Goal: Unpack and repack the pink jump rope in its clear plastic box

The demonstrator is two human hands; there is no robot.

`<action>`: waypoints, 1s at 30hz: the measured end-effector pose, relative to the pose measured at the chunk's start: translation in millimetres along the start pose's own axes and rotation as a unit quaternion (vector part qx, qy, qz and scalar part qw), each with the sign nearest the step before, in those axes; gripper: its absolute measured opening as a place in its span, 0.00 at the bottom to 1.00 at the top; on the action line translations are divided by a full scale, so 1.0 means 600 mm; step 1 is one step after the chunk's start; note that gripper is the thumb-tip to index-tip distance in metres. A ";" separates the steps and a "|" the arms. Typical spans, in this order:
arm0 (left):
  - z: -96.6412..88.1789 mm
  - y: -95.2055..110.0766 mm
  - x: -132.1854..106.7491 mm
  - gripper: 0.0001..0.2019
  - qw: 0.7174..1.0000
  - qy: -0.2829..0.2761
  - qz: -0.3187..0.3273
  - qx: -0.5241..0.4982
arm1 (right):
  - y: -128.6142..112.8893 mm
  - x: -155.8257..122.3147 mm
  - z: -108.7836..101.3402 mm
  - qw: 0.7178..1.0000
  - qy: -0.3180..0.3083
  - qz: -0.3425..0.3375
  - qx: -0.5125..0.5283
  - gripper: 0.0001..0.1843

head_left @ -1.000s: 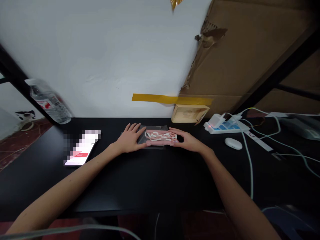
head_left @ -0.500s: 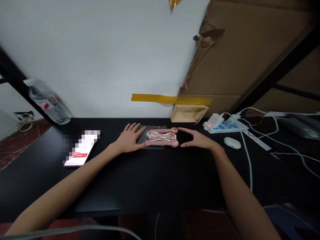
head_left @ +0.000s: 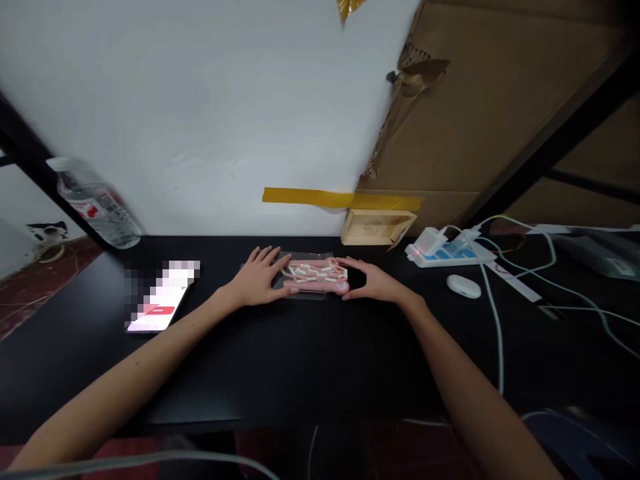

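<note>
A pink-and-white beaded jump rope [head_left: 316,273] lies folded on the black table, its two pink handles side by side with the beads between them. Most of it sits within a clear plastic bag [head_left: 306,256]; the handles' right ends stick out of the bag. My left hand [head_left: 254,280] rests flat on the bag's left part, fingers spread, thumb along the near edge. My right hand [head_left: 374,280] curves around the right ends of the handles, fingers on the far side and thumb on the near side.
To the left are a lit phone [head_left: 163,297] and a water bottle [head_left: 97,205]. A small wooden frame [head_left: 377,227] leans at the back. On the right are a power strip [head_left: 450,255] with plugged chargers and cables, and a white earbud case [head_left: 463,286].
My right hand has moved left onto the handle ends. The jump rope has slid left, further into the bag. My left hand has stayed in place.
</note>
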State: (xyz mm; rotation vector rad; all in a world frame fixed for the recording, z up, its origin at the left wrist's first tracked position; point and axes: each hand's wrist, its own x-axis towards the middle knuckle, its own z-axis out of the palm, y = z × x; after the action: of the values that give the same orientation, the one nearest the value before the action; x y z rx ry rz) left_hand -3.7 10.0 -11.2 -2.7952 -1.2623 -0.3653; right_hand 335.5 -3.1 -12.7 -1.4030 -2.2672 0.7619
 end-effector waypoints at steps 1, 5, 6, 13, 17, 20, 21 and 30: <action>-0.001 -0.001 -0.001 0.42 1.000 -0.001 0.006 -0.002 | -0.004 0.002 0.004 1.000 0.001 -0.006 0.001 0.53; -0.002 -0.002 -0.002 0.42 1.000 -0.003 0.020 -0.008 | -0.014 0.006 0.014 0.999 0.019 -0.026 0.008 0.53; -0.003 -0.002 -0.002 0.42 1.000 -0.001 0.022 -0.012 | -0.015 0.006 0.013 0.999 0.020 -0.032 0.011 0.53; -0.007 -0.004 -0.001 0.42 0.999 -0.016 0.034 -0.004 | 0.019 -0.007 -0.016 1.000 0.016 -0.015 0.010 0.47; -0.010 -0.005 -0.002 0.41 0.999 -0.017 0.046 -0.013 | 0.029 -0.001 -0.003 1.000 0.016 -0.009 -0.001 0.51; -0.011 -0.005 -0.003 0.42 0.998 -0.016 0.057 -0.016 | 0.027 0.006 0.010 0.999 0.032 -0.024 -0.004 0.50; -0.011 -0.004 -0.003 0.42 0.998 -0.016 0.059 -0.016 | 0.026 0.008 0.012 0.999 0.036 -0.030 -0.005 0.49; -0.006 -0.003 -0.002 0.43 0.999 -0.019 0.041 -0.014 | 0.027 0.014 0.019 0.998 0.041 -0.043 0.000 0.43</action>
State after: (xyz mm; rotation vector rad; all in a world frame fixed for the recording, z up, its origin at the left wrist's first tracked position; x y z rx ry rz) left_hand -6.5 9.6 -8.0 -2.8791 -1.1538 -0.3297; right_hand 336.5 7.3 -31.7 -1.3038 -2.2488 0.6659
